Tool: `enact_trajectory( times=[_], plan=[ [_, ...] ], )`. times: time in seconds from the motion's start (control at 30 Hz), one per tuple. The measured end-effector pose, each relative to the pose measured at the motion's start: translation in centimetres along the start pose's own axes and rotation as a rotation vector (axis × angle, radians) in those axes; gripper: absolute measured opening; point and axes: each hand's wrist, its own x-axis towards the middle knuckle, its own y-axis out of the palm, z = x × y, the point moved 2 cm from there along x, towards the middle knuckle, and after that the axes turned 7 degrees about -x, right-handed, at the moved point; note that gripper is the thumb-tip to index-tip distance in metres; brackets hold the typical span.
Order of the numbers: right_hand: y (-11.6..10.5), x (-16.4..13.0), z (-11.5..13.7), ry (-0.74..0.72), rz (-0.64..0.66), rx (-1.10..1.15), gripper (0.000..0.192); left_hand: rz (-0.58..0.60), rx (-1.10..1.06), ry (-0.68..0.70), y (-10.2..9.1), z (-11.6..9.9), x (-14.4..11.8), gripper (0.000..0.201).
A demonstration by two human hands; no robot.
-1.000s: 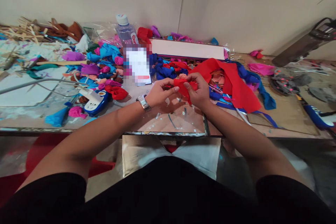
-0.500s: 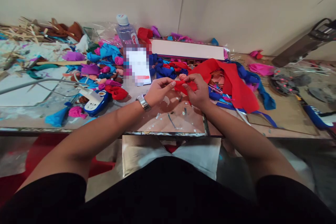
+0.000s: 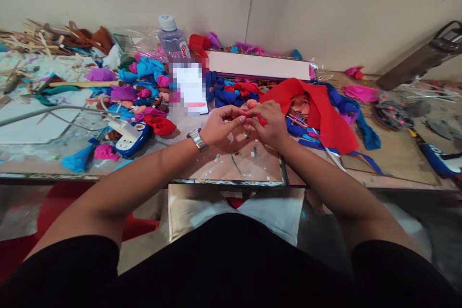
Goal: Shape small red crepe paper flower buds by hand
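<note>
Above the middle of the worktable, my left hand (image 3: 221,126) and my right hand (image 3: 271,122) meet, fingertips nearly touching. Both pinch a small red strip of crepe-like material (image 3: 262,119), mostly covered by the fingers. A metal watch (image 3: 198,140) sits on my left wrist. Just beyond my right hand lies a long red strip (image 3: 330,122), draped over pale pink curled pieces (image 3: 300,105). Whether it joins the piece in my fingers I cannot tell.
Rolled coloured pieces (image 3: 142,91) heap up at the left, near a phone (image 3: 191,89) and a water bottle (image 3: 173,41). A power socket (image 3: 133,139) with a cable stands in front of them. A white strip-shaped board (image 3: 258,65) lies behind; a dark bottle (image 3: 418,55) leans at right.
My right fingers have closed in towards my left fingertips. Less of the red strip shows between the hands now. The view has shifted slightly.
</note>
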Motion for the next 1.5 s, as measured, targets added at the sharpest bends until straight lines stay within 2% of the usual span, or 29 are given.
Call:
enact_trajectory(
  times=[0.13,0.23,0.4,0.73,1.23,1.5],
  plan=[
    [-0.1,0.0,0.1,0.008,0.02,-0.001,0.039,0.013,-0.068,-0.024,0.2,0.0,0.1,0.055],
    [-0.3,0.1,0.1,0.017,0.002,-0.015,0.044,-0.03,-0.092,-0.008,0.0,0.0,0.2,0.056],
    [-0.4,0.1,0.3,0.023,-0.022,-0.051,0.035,-0.086,-0.072,0.01,-0.2,-0.1,0.3,0.054],
    [-0.6,0.1,0.6,0.025,-0.035,-0.011,0.037,-0.014,-0.122,0.021,0.2,-0.2,0.0,0.05],
    [-0.4,0.0,0.5,-0.039,-0.05,-0.024,0.021,-0.05,-0.117,0.016,0.1,-0.3,0.1,0.051],
    [-0.8,0.1,1.0,0.005,-0.004,-0.021,0.03,-0.019,-0.087,0.027,0.0,-0.4,0.1,0.052]
  ],
)
